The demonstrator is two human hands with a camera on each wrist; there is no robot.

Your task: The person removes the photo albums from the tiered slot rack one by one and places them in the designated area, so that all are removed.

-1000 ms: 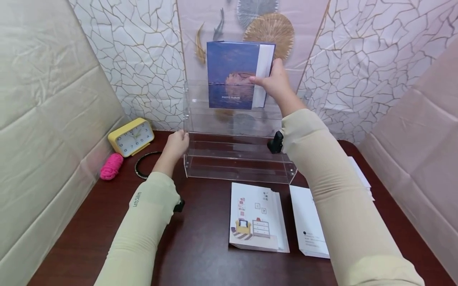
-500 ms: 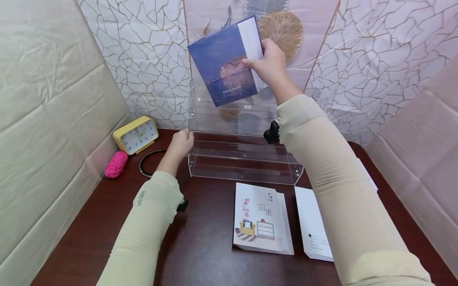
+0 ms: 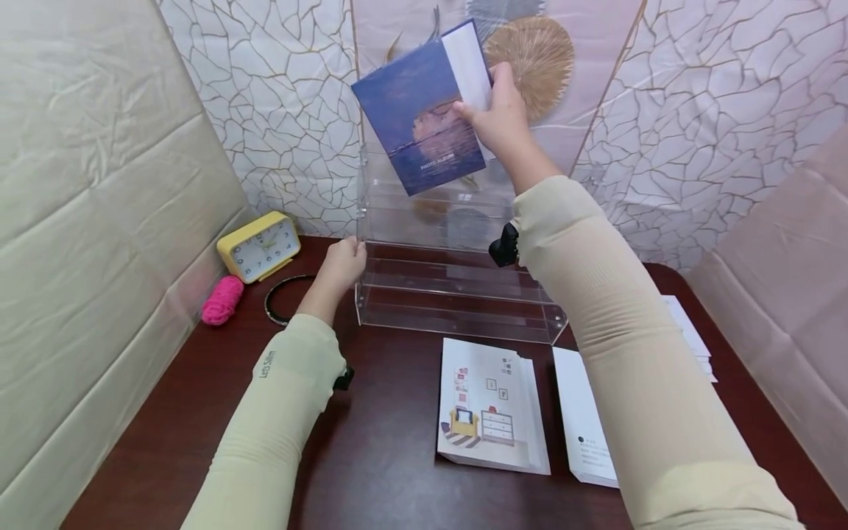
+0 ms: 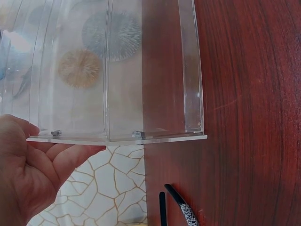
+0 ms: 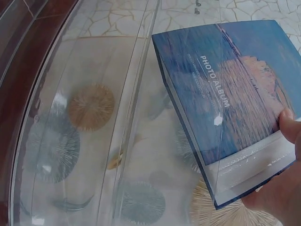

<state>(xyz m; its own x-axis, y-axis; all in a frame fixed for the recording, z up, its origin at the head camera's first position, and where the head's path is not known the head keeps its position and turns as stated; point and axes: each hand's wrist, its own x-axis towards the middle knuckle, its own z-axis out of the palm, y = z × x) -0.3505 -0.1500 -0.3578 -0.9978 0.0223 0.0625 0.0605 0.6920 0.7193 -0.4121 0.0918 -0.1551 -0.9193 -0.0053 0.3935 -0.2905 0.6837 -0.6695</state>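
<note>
A blue photo album [image 3: 414,110] with a white strip down one side is held up, tilted, above a clear acrylic rack [image 3: 457,313]. My right hand [image 3: 506,121] grips its right edge, thumb on the cover and fingers behind. In the right wrist view the album [image 5: 225,89] hangs in front of the rack's clear panels. My left hand [image 3: 343,263] holds the rack's left side panel. In the left wrist view that hand [image 4: 33,169] pinches the panel's edge [image 4: 155,140], thumb on one face and fingers on the other.
A white illustrated book [image 3: 490,405] and another white book [image 3: 583,419] lie before the rack. More white items [image 3: 689,331] lie at the right, partly behind the sleeve. A yellow clock [image 3: 258,246], pink yarn [image 3: 222,300] and a black hoop [image 3: 274,294] sit at the left.
The album has gone from upright to tilted, its right side raised, and my right hand has risen a little with it. My left hand keeps its hold on the rack. The view has shifted slightly.
</note>
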